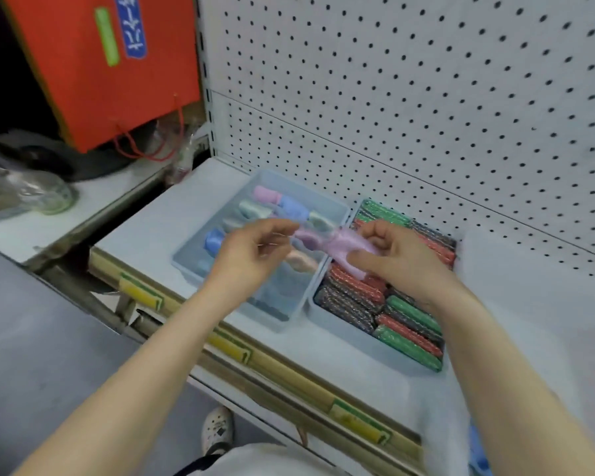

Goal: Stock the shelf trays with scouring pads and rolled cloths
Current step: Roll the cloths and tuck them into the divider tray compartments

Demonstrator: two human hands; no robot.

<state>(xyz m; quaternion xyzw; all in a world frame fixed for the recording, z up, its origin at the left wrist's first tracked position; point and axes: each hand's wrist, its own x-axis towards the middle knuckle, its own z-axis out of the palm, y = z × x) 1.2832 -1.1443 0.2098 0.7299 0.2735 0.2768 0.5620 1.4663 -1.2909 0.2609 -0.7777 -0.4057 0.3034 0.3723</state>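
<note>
Far left of the clear tray [217,201], an orange bag [97,63] is sitting beyond the shelf [158,214]. Inside that tray rolled cloths [291,205] are lying in pastel rows. Above it, the left hand [251,259] is pinching one end of a pink cloth [337,245], its fingers [275,230] partly hiding the rolls beneath. Right of the tray, the right hand [402,259] is clasping the cloth's other end, covering some scouring pads [409,341] packed in the neighbouring tray [337,326]. A pegboard [426,97] is standing behind.
</note>
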